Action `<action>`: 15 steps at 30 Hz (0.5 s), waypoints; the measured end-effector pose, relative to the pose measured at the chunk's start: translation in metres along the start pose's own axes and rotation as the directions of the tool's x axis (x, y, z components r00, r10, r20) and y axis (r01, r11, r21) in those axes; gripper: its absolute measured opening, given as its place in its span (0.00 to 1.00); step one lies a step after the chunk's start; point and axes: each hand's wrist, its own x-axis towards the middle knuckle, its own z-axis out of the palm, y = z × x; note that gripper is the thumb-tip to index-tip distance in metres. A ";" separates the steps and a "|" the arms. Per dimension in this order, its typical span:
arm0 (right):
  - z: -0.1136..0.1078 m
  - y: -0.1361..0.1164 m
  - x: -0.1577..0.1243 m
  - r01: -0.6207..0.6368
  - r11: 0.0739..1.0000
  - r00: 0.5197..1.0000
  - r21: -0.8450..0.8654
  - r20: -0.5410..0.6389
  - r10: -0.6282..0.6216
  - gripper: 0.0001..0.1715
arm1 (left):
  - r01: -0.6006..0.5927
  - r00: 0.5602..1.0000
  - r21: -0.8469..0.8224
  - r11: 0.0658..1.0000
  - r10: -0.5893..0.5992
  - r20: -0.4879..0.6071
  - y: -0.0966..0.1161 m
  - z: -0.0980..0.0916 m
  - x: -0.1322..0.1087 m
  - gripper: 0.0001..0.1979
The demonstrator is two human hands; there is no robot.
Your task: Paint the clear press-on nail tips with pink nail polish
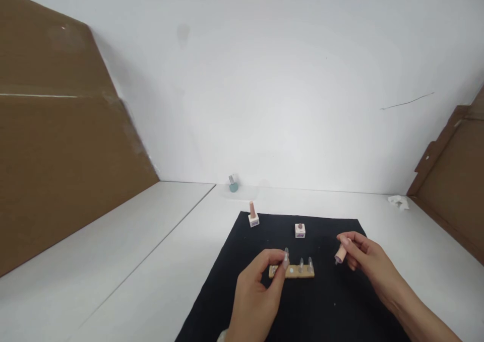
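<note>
Between thumb and forefinger, my left hand [260, 291] pinches a clear nail tip [286, 255], held upright above the left part of a small wooden strip [297, 275]. More clear nail tips [310, 265] stand on the strip's right part, and a white dot shows near its middle. My right hand [361, 256], off to the right, holds a pink bottle cap [341, 254] tilted downward, its brush end small and hard to make out. Behind the strip, a square white bottle [300, 231] sits without a cap. Another white bottle [253, 221] with a tall pink cap stands further left.
A black cloth [227, 281] lies on the white table [159, 276]. Near the back wall are a teal bottle [233, 186] and a crumpled white tissue [399, 202]. Brown cardboard panels [60, 130] stand at the left and right sides.
</note>
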 end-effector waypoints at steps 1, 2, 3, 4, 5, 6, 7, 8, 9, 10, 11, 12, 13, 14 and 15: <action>0.003 -0.007 0.000 0.026 1.000 0.999 0.006 -0.029 -0.026 0.33 | -0.017 1.000 -0.029 0.999 0.018 0.022 0.003 0.000 0.006 0.07; 0.008 -0.015 -0.001 0.058 0.998 0.997 0.009 -0.054 -0.058 0.33 | -0.039 0.998 -0.061 0.997 0.042 0.049 0.005 0.001 0.011 0.07; 0.014 -0.022 -0.001 0.096 0.995 0.993 0.007 -0.074 -0.095 0.32 | -0.060 0.994 -0.097 0.993 0.068 0.082 0.006 0.002 0.015 0.07; 0.021 -0.029 -0.002 0.140 0.990 0.987 -0.001 -0.084 -0.139 0.31 | -0.071 0.989 -0.135 0.988 0.087 0.117 0.006 0.003 0.019 0.07; 0.028 -0.036 -0.002 0.208 0.978 0.973 -0.020 -0.101 -0.209 0.30 | -0.071 0.983 -0.173 0.982 0.098 0.155 0.004 0.004 0.022 0.07; 0.035 -0.043 -0.002 0.276 0.960 0.955 -0.046 -0.100 -0.280 0.29 | -0.061 0.977 -0.207 0.976 0.101 0.189 0.002 0.005 0.025 0.07; 0.041 -0.050 -0.002 0.339 0.937 0.936 -0.081 -0.075 -0.345 0.26 | -0.044 0.971 -0.238 0.970 0.097 0.217 -0.001 0.005 0.027 0.06; 0.047 -0.055 -0.001 0.405 0.907 0.911 -0.114 -0.038 -0.411 0.22 | -0.024 0.967 -0.265 0.964 0.090 0.240 -0.004 0.004 0.030 0.06; 0.051 -0.060 0.000 0.460 0.877 0.886 -0.142 0.008 -0.463 0.19 | -0.002 0.964 -0.291 0.957 0.080 0.255 -0.008 0.004 0.032 0.06; 0.055 -0.064 0.002 0.503 0.849 0.864 -0.163 0.056 -0.501 0.16 | 0.017 0.963 -0.314 0.949 0.069 0.262 -0.011 0.003 0.034 0.06; 0.059 -0.067 0.005 0.533 0.827 0.846 -0.177 0.098 -0.524 0.14 | 0.028 0.963 -0.335 0.942 0.064 0.262 -0.013 0.002 0.036 0.06; 0.061 -0.068 0.009 0.549 0.815 0.836 -0.187 0.127 -0.534 0.12 | 0.031 0.966 -0.353 0.935 0.063 0.251 -0.015 0.001 0.037 0.06; 0.064 -0.069 0.013 0.554 0.809 0.833 -0.197 0.144 -0.535 0.12 | 0.025 0.969 -0.367 0.930 0.068 0.239 -0.016 -0.001 0.038 0.06; 0.066 -0.068 0.017 0.552 0.809 0.834 -0.205 0.146 -0.532 0.11 | 0.012 0.970 -0.375 0.927 0.080 0.228 -0.017 -0.002 0.039 0.06; 0.068 -0.067 0.021 0.549 0.808 0.836 -0.212 0.133 -0.533 0.11 | -0.006 0.971 -0.381 0.925 0.096 0.218 -0.018 -0.003 0.040 0.07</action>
